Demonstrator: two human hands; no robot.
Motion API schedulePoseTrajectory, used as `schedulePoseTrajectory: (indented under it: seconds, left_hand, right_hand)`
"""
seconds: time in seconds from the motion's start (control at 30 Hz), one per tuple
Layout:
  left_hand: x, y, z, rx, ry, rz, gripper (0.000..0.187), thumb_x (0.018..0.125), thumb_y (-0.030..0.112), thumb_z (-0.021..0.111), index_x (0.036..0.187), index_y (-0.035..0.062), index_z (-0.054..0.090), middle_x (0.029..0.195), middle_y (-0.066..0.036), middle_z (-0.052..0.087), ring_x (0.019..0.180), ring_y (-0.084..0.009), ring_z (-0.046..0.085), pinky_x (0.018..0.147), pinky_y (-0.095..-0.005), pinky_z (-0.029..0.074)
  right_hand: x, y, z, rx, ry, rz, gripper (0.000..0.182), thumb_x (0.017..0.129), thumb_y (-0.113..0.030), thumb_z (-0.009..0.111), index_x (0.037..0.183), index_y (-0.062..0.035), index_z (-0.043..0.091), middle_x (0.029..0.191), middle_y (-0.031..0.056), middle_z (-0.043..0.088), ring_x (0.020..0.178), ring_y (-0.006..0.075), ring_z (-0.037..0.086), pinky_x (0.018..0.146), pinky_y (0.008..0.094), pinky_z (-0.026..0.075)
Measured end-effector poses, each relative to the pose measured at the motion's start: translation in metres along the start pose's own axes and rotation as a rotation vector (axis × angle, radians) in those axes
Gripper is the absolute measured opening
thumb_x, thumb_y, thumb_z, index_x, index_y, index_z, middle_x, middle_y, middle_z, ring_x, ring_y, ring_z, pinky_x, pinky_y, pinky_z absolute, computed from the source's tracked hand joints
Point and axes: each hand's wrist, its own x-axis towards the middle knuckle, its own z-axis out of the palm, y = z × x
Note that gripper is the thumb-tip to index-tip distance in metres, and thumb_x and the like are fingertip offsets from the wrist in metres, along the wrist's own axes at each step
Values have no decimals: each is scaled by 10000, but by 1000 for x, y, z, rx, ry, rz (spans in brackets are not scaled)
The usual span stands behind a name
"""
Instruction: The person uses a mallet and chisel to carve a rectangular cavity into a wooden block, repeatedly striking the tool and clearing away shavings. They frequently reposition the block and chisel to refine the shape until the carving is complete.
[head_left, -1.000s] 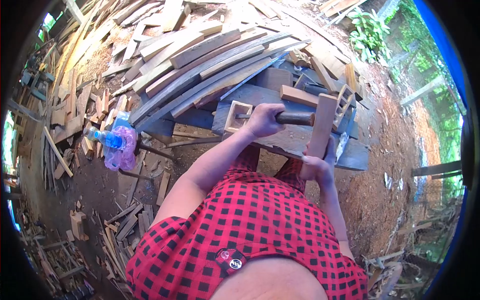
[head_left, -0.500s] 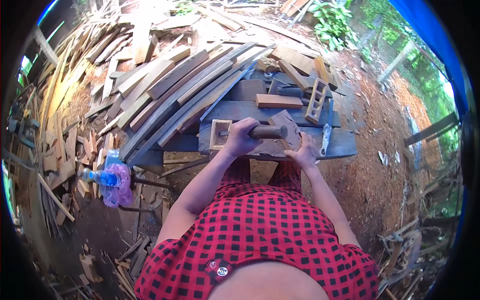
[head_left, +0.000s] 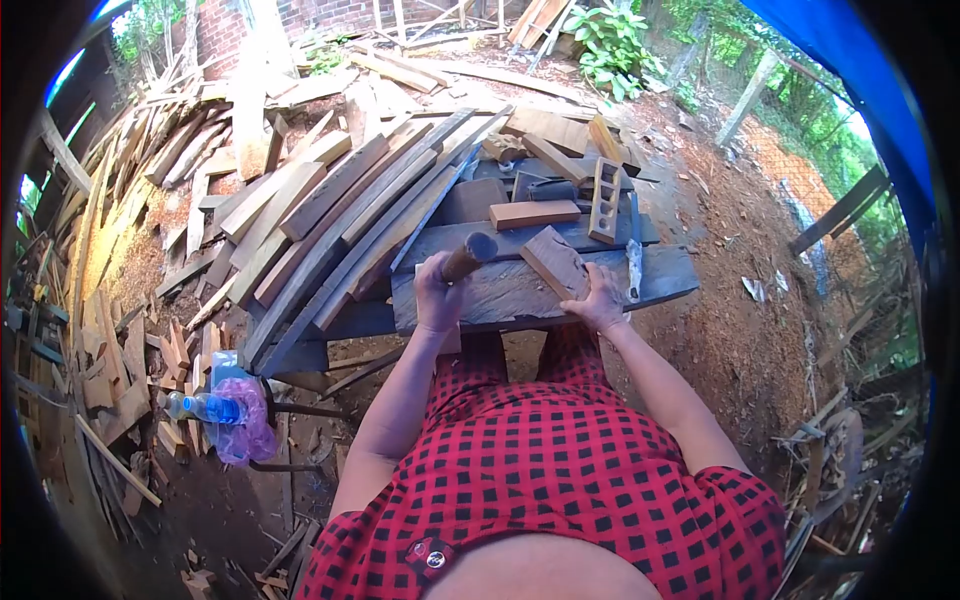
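Observation:
My left hand (head_left: 438,300) is closed round a dark cylindrical tool (head_left: 468,257), whose rounded end points up and to the right above the bench. A light wooden piece below that hand is mostly hidden by it. On the plank bench (head_left: 480,296), my right hand (head_left: 600,303) grips the lower right end of a brown wooden block (head_left: 554,262), which lies tilted. Behind the block sits a reddish rectangular block (head_left: 534,213). To its right is a wooden frame with several square openings (head_left: 605,200).
Long boards (head_left: 345,215) are piled at the bench's left and back. A plastic bottle (head_left: 212,408) and a pink plastic bag (head_left: 252,430) are at the lower left. A narrow whitish tool (head_left: 634,270) lies near the bench's right end.
My left hand and the dark tool have moved left, away from the brown block, with the tool's end raised. My right hand stays on the block. The camera view has shifted.

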Motion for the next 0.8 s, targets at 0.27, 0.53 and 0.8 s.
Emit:
schedulePoseTrajectory:
  seconds: [0.27,0.53,0.8]
  left_hand:
    - [-9,-6,0,550,72,147,233,847,321,599,915,112,674,981,-39,647,1161,-293,519,1028,-513,216]
    - [-5,-17,-4,346,-33,-32,343,932,381,496,905,89,674,948,-66,667,1075,-274,579,954,-416,350]
    - [0,2,-8,320,-116,-6,157,900,217,578,911,93,674,970,-43,678,1124,-276,572,1075,-536,106]
  right_hand:
    - [0,-1,-2,36,35,-16,845,493,-361,835,1192,-33,492,1080,175,561,1048,370,508,928,443,424]
    - [0,-2,-3,31,66,-32,843,485,-355,842,1184,-42,490,1076,168,559,1035,377,507,920,453,420]
    - [3,0,0,-14,46,-18,859,472,-348,832,1204,-78,474,1074,144,535,1013,363,503,886,460,431]
